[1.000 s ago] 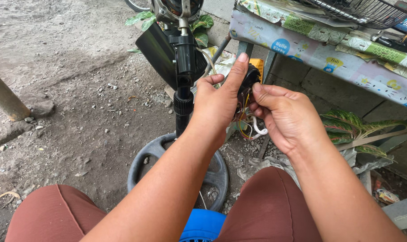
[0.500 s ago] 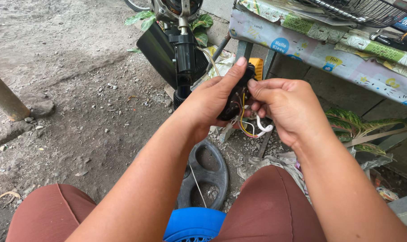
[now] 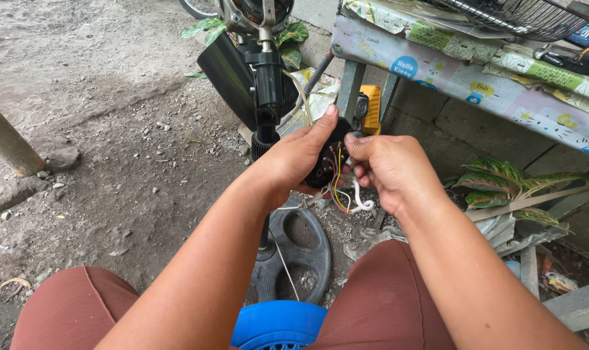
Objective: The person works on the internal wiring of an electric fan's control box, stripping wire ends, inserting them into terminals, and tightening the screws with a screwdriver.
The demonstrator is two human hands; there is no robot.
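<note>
My left hand [image 3: 293, 159] grips a small black plastic switch housing [image 3: 325, 161] in front of me, thumb stretched up along its top. My right hand [image 3: 386, 167] pinches at the housing's open side, where red, yellow and white wires [image 3: 344, 194] hang out. Behind the hands stands a black stand-fan pole [image 3: 267, 78] with a motor head at the top. Its round black base [image 3: 294, 256] lies on the ground between my knees.
Dirt ground with small stones spreads to the left, with a wooden post [image 3: 6, 142] at the left edge. A table with a patterned cloth [image 3: 476, 71] is at the right, a wire fan guard [image 3: 508, 16] on it. A yellow object [image 3: 371, 107] and leafy plants [image 3: 502, 185] sit below. A blue stool [image 3: 278, 324] is under me.
Both hands with the housing have shifted slightly and the view has tilted. The fan base now shows lower between my knees. The grip on the housing is unchanged.
</note>
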